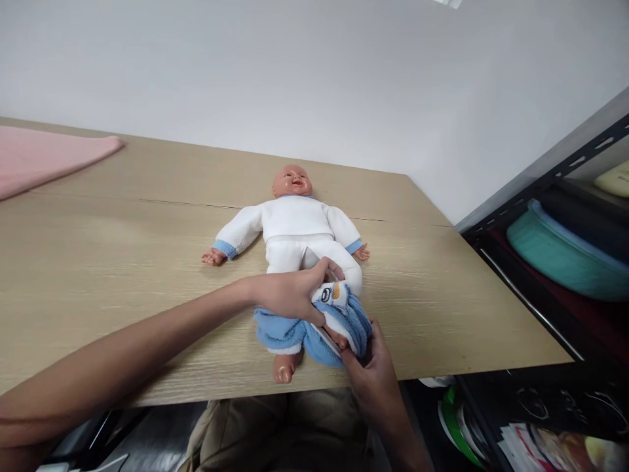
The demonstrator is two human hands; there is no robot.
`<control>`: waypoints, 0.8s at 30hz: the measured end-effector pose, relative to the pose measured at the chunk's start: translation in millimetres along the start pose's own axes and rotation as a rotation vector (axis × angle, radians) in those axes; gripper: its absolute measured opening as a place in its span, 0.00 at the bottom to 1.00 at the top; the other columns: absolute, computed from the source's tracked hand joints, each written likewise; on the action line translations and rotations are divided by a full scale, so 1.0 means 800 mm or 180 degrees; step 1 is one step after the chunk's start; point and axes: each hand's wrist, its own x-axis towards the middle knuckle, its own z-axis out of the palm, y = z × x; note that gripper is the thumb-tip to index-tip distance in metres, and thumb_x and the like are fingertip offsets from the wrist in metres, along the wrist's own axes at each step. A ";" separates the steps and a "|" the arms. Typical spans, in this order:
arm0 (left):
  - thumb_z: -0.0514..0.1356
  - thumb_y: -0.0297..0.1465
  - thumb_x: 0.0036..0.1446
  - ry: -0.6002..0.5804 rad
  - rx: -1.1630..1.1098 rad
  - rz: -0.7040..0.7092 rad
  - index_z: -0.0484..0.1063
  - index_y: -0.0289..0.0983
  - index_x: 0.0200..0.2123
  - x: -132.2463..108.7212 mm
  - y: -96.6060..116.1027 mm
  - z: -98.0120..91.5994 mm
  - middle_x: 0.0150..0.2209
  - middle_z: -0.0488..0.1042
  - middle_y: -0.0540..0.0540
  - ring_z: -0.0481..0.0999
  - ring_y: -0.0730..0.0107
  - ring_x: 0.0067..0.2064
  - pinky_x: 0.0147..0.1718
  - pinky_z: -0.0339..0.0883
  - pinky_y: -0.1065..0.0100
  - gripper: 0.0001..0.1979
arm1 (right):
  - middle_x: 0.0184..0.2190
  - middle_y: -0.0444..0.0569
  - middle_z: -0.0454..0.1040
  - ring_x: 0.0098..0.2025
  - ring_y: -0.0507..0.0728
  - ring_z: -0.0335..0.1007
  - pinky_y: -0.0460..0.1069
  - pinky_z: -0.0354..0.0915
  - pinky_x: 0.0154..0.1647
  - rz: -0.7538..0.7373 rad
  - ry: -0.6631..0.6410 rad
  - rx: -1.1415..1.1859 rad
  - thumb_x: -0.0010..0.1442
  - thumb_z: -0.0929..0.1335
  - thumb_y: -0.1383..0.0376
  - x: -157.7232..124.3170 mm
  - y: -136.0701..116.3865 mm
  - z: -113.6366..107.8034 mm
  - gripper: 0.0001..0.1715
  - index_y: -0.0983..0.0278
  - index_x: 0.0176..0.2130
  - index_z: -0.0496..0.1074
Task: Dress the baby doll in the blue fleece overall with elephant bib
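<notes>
A baby doll [297,219] in a white top with blue cuffs lies on its back, head toward the wall. Blue and white fleece pants [280,331] are bunched around its lower legs, with one bare foot [285,368] sticking out near the table edge. My left hand [299,292] reaches across the doll's legs, its fingers closed on the bunched fabric by the printed patch. On the other side of the bundle my right hand [371,367] pinches the pants beside the doll's second foot [338,337], which shows partly within the cloth.
The doll rests on a light wooden table [162,262] against a white wall. A pink cloth [49,154] lies at the far left. To the right, a black shelf rack [531,328] holds a teal basin [565,252], with packets [555,449] lower down.
</notes>
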 end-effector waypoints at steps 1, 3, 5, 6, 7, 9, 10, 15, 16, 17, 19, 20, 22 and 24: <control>0.70 0.32 0.53 0.0016 -0.0001 -0.0004 0.60 0.40 0.63 -0.001 0.003 -0.001 0.58 0.77 0.41 0.79 0.54 0.58 0.55 0.73 0.59 0.36 | 0.55 0.56 0.82 0.55 0.63 0.84 0.56 0.80 0.58 -0.0064 -0.0017 0.0109 0.68 0.75 0.48 0.003 0.002 -0.001 0.31 0.57 0.60 0.65; 0.70 0.32 0.54 0.0074 0.0139 -0.0017 0.64 0.38 0.61 -0.001 0.007 -0.004 0.54 0.78 0.43 0.80 0.55 0.54 0.52 0.73 0.61 0.33 | 0.58 0.57 0.80 0.56 0.63 0.84 0.57 0.80 0.59 -0.0231 -0.0088 0.0263 0.68 0.76 0.47 0.010 0.004 -0.005 0.38 0.55 0.65 0.60; 0.71 0.33 0.54 0.0179 0.0414 -0.0034 0.68 0.37 0.60 -0.001 0.008 -0.009 0.50 0.79 0.44 0.80 0.54 0.51 0.48 0.72 0.60 0.31 | 0.58 0.56 0.80 0.55 0.63 0.84 0.57 0.79 0.59 -0.0376 -0.0158 0.0255 0.68 0.77 0.48 0.022 0.001 -0.012 0.38 0.55 0.67 0.61; 0.71 0.32 0.54 0.0236 0.0518 -0.0016 0.70 0.37 0.58 -0.001 0.006 -0.012 0.48 0.80 0.45 0.80 0.54 0.50 0.48 0.72 0.60 0.29 | 0.57 0.56 0.80 0.55 0.63 0.83 0.58 0.79 0.59 -0.0435 -0.0174 0.0163 0.68 0.76 0.48 0.028 -0.003 -0.017 0.34 0.56 0.64 0.65; 0.71 0.32 0.54 0.0256 0.0557 0.0034 0.72 0.37 0.57 0.000 0.004 -0.016 0.47 0.80 0.45 0.80 0.54 0.49 0.47 0.72 0.61 0.28 | 0.55 0.55 0.80 0.56 0.64 0.82 0.58 0.78 0.60 -0.0493 -0.0181 0.0033 0.68 0.77 0.49 0.036 -0.007 -0.022 0.30 0.57 0.61 0.69; 0.71 0.30 0.54 0.0177 0.0465 0.0199 0.76 0.37 0.54 0.000 -0.003 -0.024 0.46 0.82 0.46 0.81 0.56 0.47 0.46 0.72 0.62 0.23 | 0.54 0.53 0.80 0.58 0.65 0.80 0.57 0.77 0.61 -0.0533 -0.0297 -0.0227 0.66 0.78 0.51 0.051 -0.020 -0.034 0.23 0.58 0.55 0.76; 0.70 0.29 0.55 0.0097 0.0398 0.0278 0.77 0.37 0.52 0.001 -0.006 -0.028 0.46 0.83 0.47 0.82 0.58 0.46 0.45 0.72 0.63 0.21 | 0.54 0.53 0.81 0.58 0.65 0.80 0.57 0.76 0.61 -0.0490 -0.0466 -0.0315 0.66 0.78 0.52 0.060 -0.027 -0.041 0.22 0.59 0.54 0.77; 0.75 0.39 0.60 -0.0252 0.0459 0.0350 0.82 0.38 0.47 0.001 -0.018 -0.042 0.45 0.87 0.47 0.84 0.58 0.45 0.44 0.73 0.64 0.16 | 0.49 0.49 0.85 0.55 0.65 0.82 0.58 0.77 0.58 -0.0113 -0.1558 -0.0531 0.64 0.80 0.54 0.102 -0.060 -0.070 0.19 0.60 0.50 0.80; 0.76 0.43 0.60 -0.0301 0.0478 0.0343 0.82 0.38 0.48 0.001 -0.018 -0.043 0.45 0.87 0.47 0.84 0.57 0.45 0.44 0.73 0.63 0.19 | 0.50 0.50 0.85 0.55 0.66 0.82 0.59 0.77 0.57 -0.0128 -0.1677 -0.0640 0.64 0.80 0.54 0.109 -0.065 -0.074 0.20 0.60 0.51 0.80; 0.76 0.46 0.60 -0.0329 0.0507 0.0319 0.82 0.38 0.48 0.001 -0.017 -0.042 0.45 0.87 0.47 0.84 0.57 0.44 0.44 0.73 0.63 0.21 | 0.50 0.50 0.85 0.55 0.66 0.82 0.59 0.77 0.57 -0.0187 -0.1786 -0.0765 0.63 0.81 0.53 0.115 -0.069 -0.078 0.22 0.59 0.52 0.80; 0.76 0.49 0.61 -0.0315 0.0584 0.0261 0.81 0.39 0.49 0.000 -0.012 -0.040 0.44 0.86 0.47 0.84 0.57 0.43 0.42 0.72 0.64 0.23 | 0.52 0.50 0.85 0.55 0.67 0.81 0.60 0.77 0.57 -0.0393 -0.1951 -0.1036 0.60 0.82 0.52 0.124 -0.076 -0.082 0.27 0.58 0.55 0.80; 0.75 0.50 0.62 -0.0259 0.0645 0.0219 0.81 0.39 0.50 -0.003 -0.007 -0.038 0.44 0.86 0.47 0.83 0.57 0.43 0.42 0.71 0.64 0.23 | 0.52 0.49 0.84 0.55 0.66 0.81 0.59 0.77 0.57 -0.0525 -0.1974 -0.1146 0.61 0.82 0.51 0.128 -0.079 -0.083 0.28 0.58 0.55 0.80; 0.73 0.52 0.63 -0.0060 0.0862 0.0067 0.79 0.40 0.54 -0.011 0.003 -0.034 0.46 0.84 0.46 0.82 0.56 0.45 0.42 0.69 0.63 0.26 | 0.49 0.48 0.84 0.52 0.64 0.80 0.58 0.76 0.57 -0.0804 -0.1941 -0.1277 0.66 0.78 0.49 0.134 -0.082 -0.081 0.21 0.57 0.52 0.80; 0.70 0.54 0.65 0.0236 0.1145 -0.0115 0.76 0.40 0.58 -0.025 0.013 -0.032 0.49 0.82 0.44 0.80 0.54 0.47 0.44 0.68 0.62 0.29 | 0.44 0.47 0.83 0.47 0.62 0.79 0.56 0.75 0.55 -0.1010 -0.1835 -0.1350 0.74 0.71 0.48 0.144 -0.082 -0.075 0.17 0.58 0.47 0.80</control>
